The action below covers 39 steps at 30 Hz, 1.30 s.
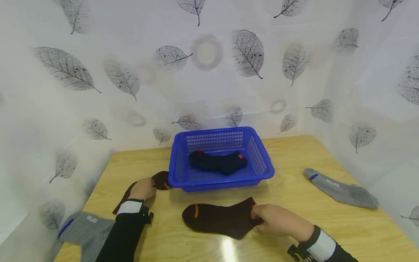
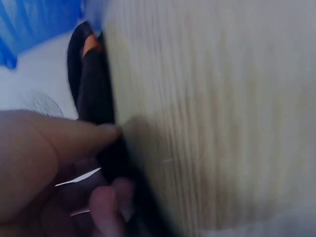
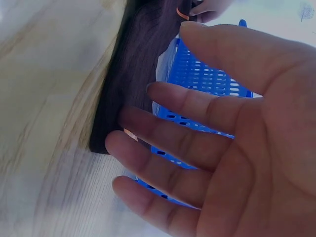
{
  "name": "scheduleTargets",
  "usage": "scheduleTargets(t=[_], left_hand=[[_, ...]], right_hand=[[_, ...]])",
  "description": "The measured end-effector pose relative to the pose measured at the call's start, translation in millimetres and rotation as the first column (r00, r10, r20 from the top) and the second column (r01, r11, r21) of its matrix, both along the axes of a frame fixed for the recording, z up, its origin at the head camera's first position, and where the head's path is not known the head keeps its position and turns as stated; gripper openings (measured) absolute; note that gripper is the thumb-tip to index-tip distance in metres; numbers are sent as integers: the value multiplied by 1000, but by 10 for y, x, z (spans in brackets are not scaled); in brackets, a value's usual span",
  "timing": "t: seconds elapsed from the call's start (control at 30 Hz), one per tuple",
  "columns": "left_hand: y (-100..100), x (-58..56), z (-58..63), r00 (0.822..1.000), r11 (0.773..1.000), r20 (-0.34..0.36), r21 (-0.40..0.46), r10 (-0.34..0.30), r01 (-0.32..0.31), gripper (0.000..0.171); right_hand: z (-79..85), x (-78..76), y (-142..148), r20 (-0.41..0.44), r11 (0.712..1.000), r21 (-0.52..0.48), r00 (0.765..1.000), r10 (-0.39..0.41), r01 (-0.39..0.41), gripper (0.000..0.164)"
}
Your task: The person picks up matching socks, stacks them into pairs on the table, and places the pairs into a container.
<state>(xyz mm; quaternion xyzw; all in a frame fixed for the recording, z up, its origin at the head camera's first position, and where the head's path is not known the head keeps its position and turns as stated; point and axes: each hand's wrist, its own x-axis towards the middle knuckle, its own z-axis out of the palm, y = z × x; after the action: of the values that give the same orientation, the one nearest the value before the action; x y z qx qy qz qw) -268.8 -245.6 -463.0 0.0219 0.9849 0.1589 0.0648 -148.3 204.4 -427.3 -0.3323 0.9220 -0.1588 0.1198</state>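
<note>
At the far left of my head view, a gray sock (image 1: 86, 227) with a blue stripe lies by the table's left edge, partly hidden by the black left sleeve (image 1: 121, 234). Next I see the left hand (image 1: 142, 189) over the left brown sock (image 1: 162, 181), which slants across the wooden table (image 1: 288, 160), its orange-marked end reaching the basket's near left corner. My left wrist view shows thumb and fingers on either side of that sock, pinching it. In the middle, toward the back, sits the blue basket (image 1: 222, 183), with a dark sock (image 1: 212, 162) with red marks lying across its floor; I cannot tell whether that is one layer or several. In front of the basket, the right brown sock (image 1: 216, 220) lies flat on the table, its orange-striped toe to the left and its cuff to the right. At that cuff is the right hand (image 1: 278, 220); my right wrist view shows its fingers extended and spread, thumb apart, with fingertips at the sock. Farther right, well apart from the hand, another gray sock (image 1: 340, 191) lies slantwise near the table's right edge. Leaf-printed wall covering (image 1: 216, 91) stands behind everything.
</note>
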Motion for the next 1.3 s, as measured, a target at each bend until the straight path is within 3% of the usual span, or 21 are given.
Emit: scheduleTargets(t=[0.1, 0.23, 0.4, 0.67, 0.83, 0.93, 1.0, 1.07, 1.2, 1.3], left_hand=[[71, 117, 16, 1000, 998, 3, 56, -12, 12, 17], [138, 259, 85, 997, 983, -76, 181, 33, -19, 14], [350, 389, 351, 978, 959, -202, 282, 48, 11, 10], [597, 668, 776, 951, 932, -303, 357, 57, 58, 11], [721, 848, 964, 918, 910, -396, 389, 27, 141, 9], [818, 953, 1047, 874, 868, -485, 430, -11, 250, 10], [896, 1001, 1079, 841, 822, -538, 458, -46, 338, 13], [985, 1030, 1092, 819, 767, -566, 485, -90, 419, 15], [1178, 1047, 1064, 804, 657, -562, 533, -196, 533, 17], [1323, 1057, 1028, 804, 583, -533, 577, -262, 572, 16]], right_hand=[[21, 17, -3, 4, 1000, -11, 1000, 2, -2, 25], [14, 52, -3, 34, 999, -41, 999, -2, 4, 23], [12, 81, 0, 10, 998, -59, 1000, 22, -21, 22], [68, 70, -100, -17, 988, -133, 997, 72, -74, 19], [109, 56, -178, -41, 981, -170, 995, 86, -92, 16], [128, 50, -235, -74, 972, -211, 993, 93, -107, 12], [134, 42, -278, -92, 960, -251, 991, 101, -121, 11], [134, 35, -332, -87, 941, -311, 990, 111, -133, 11], [103, 27, -462, -16, 886, -448, 991, 131, -124, 22], [59, 24, -564, 111, 828, -560, 988, 107, -27, 40]])
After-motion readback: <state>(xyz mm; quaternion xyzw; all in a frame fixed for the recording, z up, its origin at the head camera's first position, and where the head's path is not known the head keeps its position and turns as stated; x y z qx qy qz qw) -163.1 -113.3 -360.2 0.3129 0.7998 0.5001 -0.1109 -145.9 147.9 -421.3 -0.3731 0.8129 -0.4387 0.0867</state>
